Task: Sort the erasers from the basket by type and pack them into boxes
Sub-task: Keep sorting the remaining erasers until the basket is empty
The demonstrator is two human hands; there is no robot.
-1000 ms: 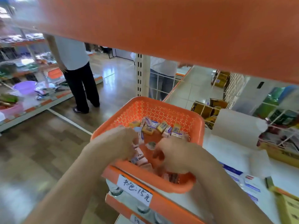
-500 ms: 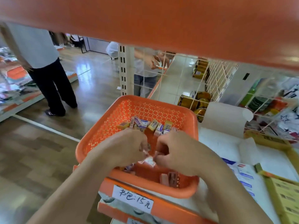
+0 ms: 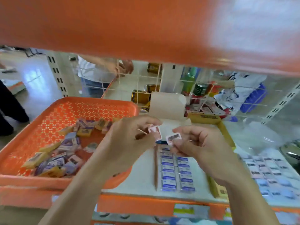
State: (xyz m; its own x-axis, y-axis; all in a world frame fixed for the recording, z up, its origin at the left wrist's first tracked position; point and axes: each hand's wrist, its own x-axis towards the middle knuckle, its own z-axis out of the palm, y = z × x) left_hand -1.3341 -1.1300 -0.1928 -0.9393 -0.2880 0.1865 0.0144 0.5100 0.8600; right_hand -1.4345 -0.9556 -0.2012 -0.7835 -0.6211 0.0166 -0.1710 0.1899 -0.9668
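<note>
An orange perforated basket (image 3: 53, 109) on the left holds several loose erasers (image 3: 65, 153), some yellow, some purple-and-white. To its right lies an open white box (image 3: 142, 174) with two rows of blue-labelled erasers (image 3: 176, 172) packed inside. My left hand (image 3: 129, 137) pinches a pink-edged eraser (image 3: 155, 131) above the box. My right hand (image 3: 199, 143) pinches a second pink-edged eraser (image 3: 173, 138) just beside it. Both hands hover over the box's far end.
A yellow-edged box (image 3: 215, 122) further right holds several more packed erasers (image 3: 269, 172). An orange shelf (image 3: 129, 26) hangs low overhead. A wire grid (image 3: 162, 88) with cans and goods behind it closes the back. A person stands beyond the grid.
Both hands have lifted out of the basket and moved right over the white box, each holding a pink-edged eraser. The view has swung to the right.
</note>
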